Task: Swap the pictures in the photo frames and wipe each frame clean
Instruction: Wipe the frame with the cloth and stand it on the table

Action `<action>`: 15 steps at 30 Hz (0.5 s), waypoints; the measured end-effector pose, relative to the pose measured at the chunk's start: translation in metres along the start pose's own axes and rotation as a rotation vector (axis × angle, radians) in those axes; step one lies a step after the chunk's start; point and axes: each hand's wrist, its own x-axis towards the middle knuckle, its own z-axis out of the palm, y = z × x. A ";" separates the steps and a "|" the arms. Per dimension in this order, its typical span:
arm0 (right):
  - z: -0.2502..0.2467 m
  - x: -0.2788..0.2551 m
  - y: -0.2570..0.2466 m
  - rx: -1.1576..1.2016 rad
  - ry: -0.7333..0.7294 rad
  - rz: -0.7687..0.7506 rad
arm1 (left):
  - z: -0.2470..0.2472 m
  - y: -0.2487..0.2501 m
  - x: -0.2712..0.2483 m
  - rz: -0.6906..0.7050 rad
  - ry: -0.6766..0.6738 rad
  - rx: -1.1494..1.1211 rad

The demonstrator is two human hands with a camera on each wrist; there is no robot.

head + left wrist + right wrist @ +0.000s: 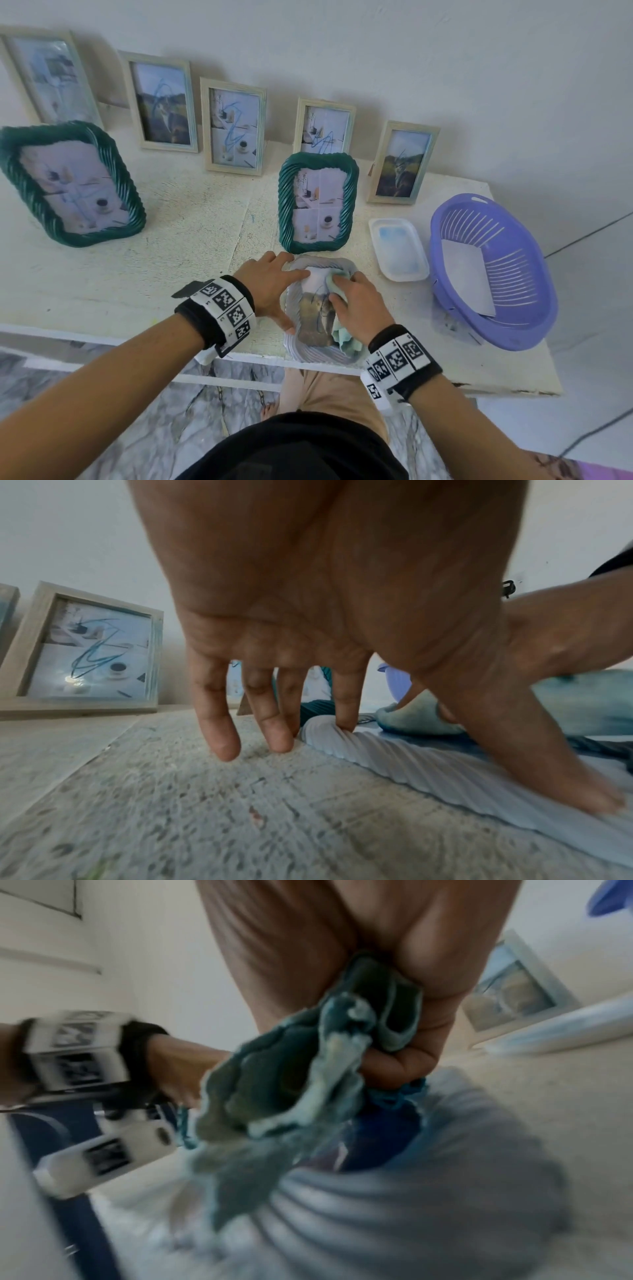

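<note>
Left hand (270, 287) spread flat, fingers (219, 723) straight, index pressing the top rim and thumb the left rim of the pale ribbed photo frame (298, 349) lying flat. Right hand (356, 305) over that frame's glass, fingers curled round a crumpled pale-green cloth (342, 337). Both wrists banded with black-and-white marker cuffs.

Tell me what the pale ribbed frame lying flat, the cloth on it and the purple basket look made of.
Pale frame: probably moulded plastic or resin; twisted-rope ribs, light sheen.
Cloth: soft, fuzzy fabric, likely microfibre or terry; it bunches in the right hand.
Basket: glossy purple plastic; moulded slots.
</note>
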 end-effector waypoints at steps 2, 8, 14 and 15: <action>0.004 -0.008 -0.006 0.024 -0.049 -0.065 | -0.002 0.002 0.000 0.002 0.000 0.029; -0.008 0.011 0.002 -0.129 -0.028 -0.062 | -0.004 0.003 0.000 0.020 -0.003 0.097; -0.001 -0.008 -0.016 -0.050 -0.123 -0.185 | -0.006 0.004 0.001 0.025 -0.002 0.114; -0.003 -0.010 -0.015 -0.068 -0.140 -0.204 | -0.006 0.004 0.001 0.029 -0.001 0.117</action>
